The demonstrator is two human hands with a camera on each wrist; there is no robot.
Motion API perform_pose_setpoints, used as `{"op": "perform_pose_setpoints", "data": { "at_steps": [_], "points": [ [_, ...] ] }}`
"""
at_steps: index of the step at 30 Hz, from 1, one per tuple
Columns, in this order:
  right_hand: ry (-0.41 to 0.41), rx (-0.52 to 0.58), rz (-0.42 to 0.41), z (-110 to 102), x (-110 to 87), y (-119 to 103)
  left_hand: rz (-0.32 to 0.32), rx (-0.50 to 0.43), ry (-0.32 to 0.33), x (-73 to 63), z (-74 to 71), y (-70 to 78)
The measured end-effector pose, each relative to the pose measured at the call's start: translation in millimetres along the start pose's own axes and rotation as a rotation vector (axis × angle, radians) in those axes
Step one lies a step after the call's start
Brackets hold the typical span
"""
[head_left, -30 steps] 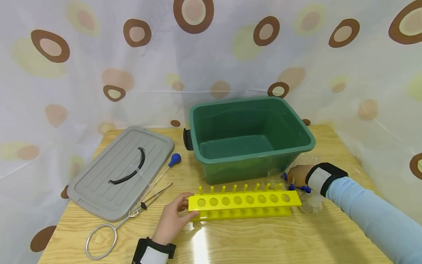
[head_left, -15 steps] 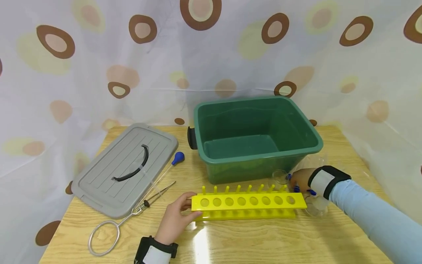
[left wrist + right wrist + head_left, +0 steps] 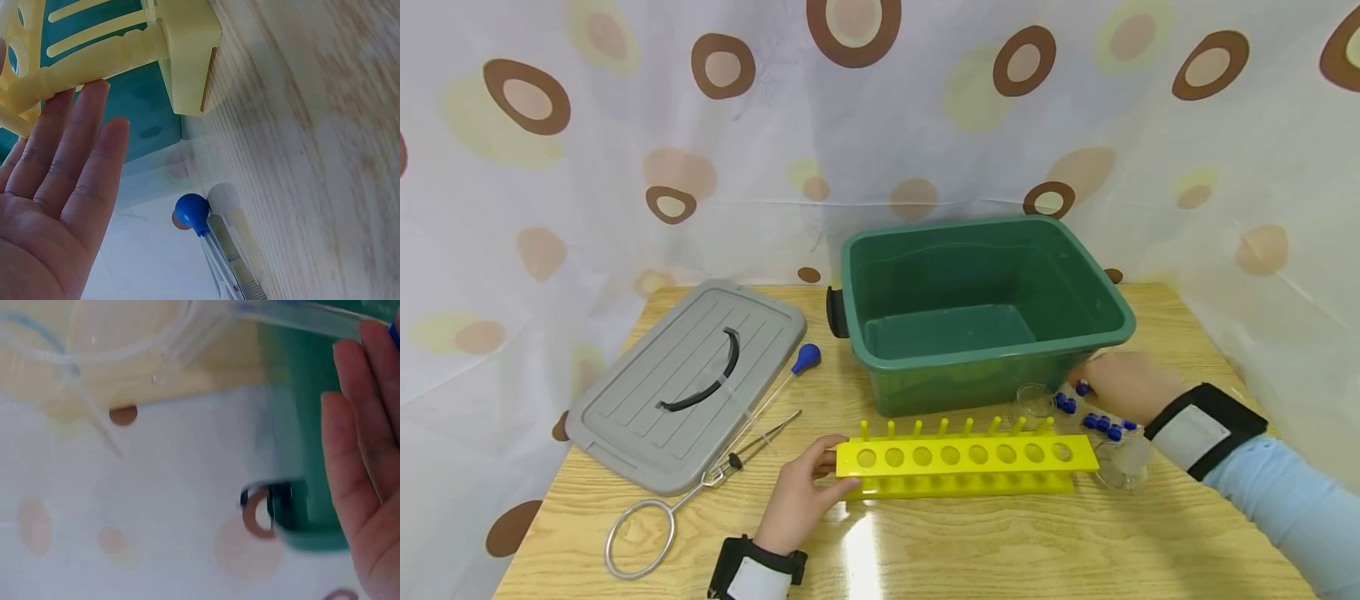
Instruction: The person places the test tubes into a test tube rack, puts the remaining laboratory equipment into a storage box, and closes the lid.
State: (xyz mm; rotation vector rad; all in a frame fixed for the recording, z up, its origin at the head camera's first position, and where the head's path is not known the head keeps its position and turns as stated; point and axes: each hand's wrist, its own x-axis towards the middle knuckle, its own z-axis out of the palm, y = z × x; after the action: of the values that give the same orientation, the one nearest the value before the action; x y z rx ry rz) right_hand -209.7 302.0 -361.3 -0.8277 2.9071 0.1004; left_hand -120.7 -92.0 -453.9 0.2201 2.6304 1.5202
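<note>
My left hand (image 3: 797, 500) grips the left end of a yellow test tube rack (image 3: 966, 457), thumb in front and fingers behind. In the left wrist view its fingertips (image 3: 94, 94) lie against one of the rack's posts. The rack's round holes hold no tubes. Beyond its right end, my right hand (image 3: 1127, 385), blurred, pinches a blue-capped test tube (image 3: 1082, 388) beside the green bin. Its glass body (image 3: 319, 319) shows near the fingers in the right wrist view. Several more blue caps (image 3: 1105, 425) lie grouped just below that hand; their tubes are mostly hidden.
An open green bin (image 3: 985, 358) stands behind the rack. Clear glass vessels (image 3: 1033, 402) sit near its front right corner and by the rack's right end (image 3: 1122, 475). At left lie a grey lid (image 3: 647, 392), a blue-bulbed dropper (image 3: 806, 358) and a metal ring clamp (image 3: 640, 542).
My right hand has shifted right and slightly back, uncovering more blue caps, with one cap now at its fingertips. The left hand stays on the rack.
</note>
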Motion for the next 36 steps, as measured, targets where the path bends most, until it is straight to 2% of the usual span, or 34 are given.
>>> {"op": "perform_pose_setpoints", "data": {
  "at_steps": [5, 9, 12, 16, 23, 27, 31, 36],
  "points": [
    [0.125, -0.002, 0.049, -25, -13.7, 1, -0.006, -0.003, 0.001, 0.2, 0.2, -0.6],
    [0.162, 0.048, 0.123, -43, -27.2, 0, -0.012, -0.014, -0.007, 0.5, 0.3, -0.4],
    [0.179, 0.073, 0.212, -57, -36.9, -2, -0.009, -0.025, -0.01, 1.1, 0.5, 0.3],
    [0.256, 0.08, 0.265, -71, -47.3, -7, -0.003, -0.029, -0.005, 1.7, 1.1, 0.7],
    [0.369, 0.162, 0.248, -85, -55.1, -17, -0.021, -0.043, -0.001, -1.3, 0.4, -0.3],
    [0.464, 0.222, 0.212, -89, -55.4, -25, -0.025, -0.045, 0.001, -1.8, 0.1, -0.2],
    [0.541, 0.282, 0.165, -92, -51.8, -40, -0.026, -0.043, 0.003, -1.3, 0.7, 0.4],
    [0.585, 0.329, 0.099, -94, -45.6, -63, -0.032, -0.041, 0.003, -1.0, 1.4, 0.5]
  ]
}}
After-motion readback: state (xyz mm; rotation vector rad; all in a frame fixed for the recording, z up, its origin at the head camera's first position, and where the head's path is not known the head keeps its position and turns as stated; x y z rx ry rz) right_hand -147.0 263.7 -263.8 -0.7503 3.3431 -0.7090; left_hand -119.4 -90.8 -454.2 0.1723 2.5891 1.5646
